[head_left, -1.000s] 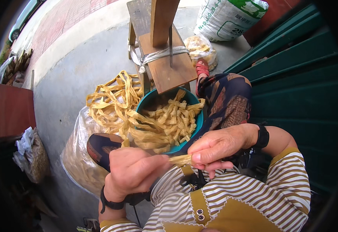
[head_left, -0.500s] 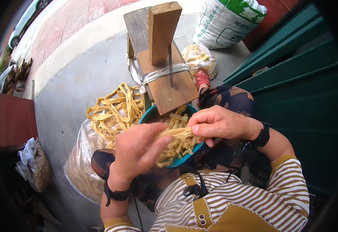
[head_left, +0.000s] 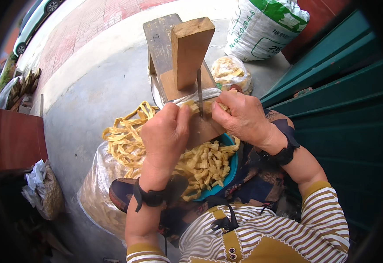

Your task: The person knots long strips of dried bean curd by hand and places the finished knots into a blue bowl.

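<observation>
Both my hands are closed on a flat, soft yellow strip (head_left: 192, 106), pulled across an upright metal blade (head_left: 200, 90). My left hand (head_left: 163, 133) grips it on the blade's left side. On the other side my right hand (head_left: 244, 116) holds it, with a bunched part showing by the thumb. Whether the strip is cut through cannot be made out. The blade rises from a wooden board (head_left: 202, 129) beside a thick wooden block (head_left: 192, 57). Below, partly hidden by board and left wrist, a teal basin (head_left: 232, 168) holds many knotted yellow pieces (head_left: 211, 160).
Long yellow strips (head_left: 123, 136) lie heaped on a clear plastic bag (head_left: 99, 184) at left. The board is tied with white cloth to a wooden bench (head_left: 158, 35). Farther off are a small bag of yellow pieces (head_left: 231, 72) and a white-green sack (head_left: 264, 33). A green door (head_left: 345, 109) borders the right.
Both hands have moved up and away from above the basin to the blade, carrying the yellow strip. The strip now lies against the blade, and more of the basin's pieces show.
</observation>
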Motion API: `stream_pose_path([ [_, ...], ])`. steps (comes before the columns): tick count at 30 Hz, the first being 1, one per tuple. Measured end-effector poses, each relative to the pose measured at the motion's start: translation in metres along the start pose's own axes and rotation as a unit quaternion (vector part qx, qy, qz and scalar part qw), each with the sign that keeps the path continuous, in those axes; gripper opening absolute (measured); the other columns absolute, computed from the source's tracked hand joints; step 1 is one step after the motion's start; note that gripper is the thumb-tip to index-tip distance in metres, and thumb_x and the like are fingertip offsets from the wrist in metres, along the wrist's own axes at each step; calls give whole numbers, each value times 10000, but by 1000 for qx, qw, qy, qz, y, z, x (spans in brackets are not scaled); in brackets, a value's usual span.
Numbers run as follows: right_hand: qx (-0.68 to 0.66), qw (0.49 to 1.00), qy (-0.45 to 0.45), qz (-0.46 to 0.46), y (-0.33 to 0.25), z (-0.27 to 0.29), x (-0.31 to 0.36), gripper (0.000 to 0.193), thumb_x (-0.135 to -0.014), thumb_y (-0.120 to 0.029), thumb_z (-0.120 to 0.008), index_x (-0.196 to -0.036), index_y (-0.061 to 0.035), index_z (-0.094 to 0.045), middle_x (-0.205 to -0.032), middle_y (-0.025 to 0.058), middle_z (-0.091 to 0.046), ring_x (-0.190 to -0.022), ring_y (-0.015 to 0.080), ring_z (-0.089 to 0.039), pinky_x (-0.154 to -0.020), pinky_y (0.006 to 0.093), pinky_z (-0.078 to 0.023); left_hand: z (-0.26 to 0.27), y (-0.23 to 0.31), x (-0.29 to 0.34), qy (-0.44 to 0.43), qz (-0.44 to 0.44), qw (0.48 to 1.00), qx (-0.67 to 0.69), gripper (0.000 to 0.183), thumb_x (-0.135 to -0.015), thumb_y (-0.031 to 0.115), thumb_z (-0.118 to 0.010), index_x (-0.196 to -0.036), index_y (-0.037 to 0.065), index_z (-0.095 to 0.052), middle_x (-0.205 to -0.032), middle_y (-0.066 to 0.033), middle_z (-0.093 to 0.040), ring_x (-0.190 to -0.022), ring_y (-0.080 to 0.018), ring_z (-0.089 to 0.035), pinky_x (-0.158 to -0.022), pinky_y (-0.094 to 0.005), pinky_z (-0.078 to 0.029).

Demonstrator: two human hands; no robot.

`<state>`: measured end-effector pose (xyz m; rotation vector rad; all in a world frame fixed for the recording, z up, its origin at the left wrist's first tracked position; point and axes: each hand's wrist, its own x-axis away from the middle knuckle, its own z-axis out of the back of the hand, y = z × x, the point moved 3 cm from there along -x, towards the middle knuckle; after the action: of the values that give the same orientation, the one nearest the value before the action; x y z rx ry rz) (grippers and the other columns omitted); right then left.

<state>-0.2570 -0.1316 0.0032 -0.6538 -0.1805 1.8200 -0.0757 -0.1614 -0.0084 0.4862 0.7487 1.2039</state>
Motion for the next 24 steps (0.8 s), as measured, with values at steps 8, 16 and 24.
stream_pose_path([
  [8,-116,991,51,38,-49,30,22,258,-838,-287,-665,-889,-34,-668,-817,125,-616,-724,292,-617,-611,339,-489,32,26,37,-177,194,870,417,255,-917,240,-618,-844,-3,-647,-671,58,-542,-602,-19,-440,-519,-180,-350],
  [16,-563,788,67,-239,-46,59,49,291,-955,-246,-531,-965,25,-635,-843,66,-653,-718,115,-632,-665,217,-500,70,53,84,-275,10,923,269,547,-866,98,-632,-1358,24,-405,-781,-78,-619,-684,-96,-575,-640,-244,-476],
  [24,-590,780,97,-185,-81,93,68,285,-958,-227,-522,-989,43,-607,-849,110,-664,-720,146,-663,-634,243,-533,50,51,116,-325,164,783,504,425,-886,304,-623,-1134,-41,-598,-1037,-101,-616,-878,-153,-606,-771,-269,-490],
])
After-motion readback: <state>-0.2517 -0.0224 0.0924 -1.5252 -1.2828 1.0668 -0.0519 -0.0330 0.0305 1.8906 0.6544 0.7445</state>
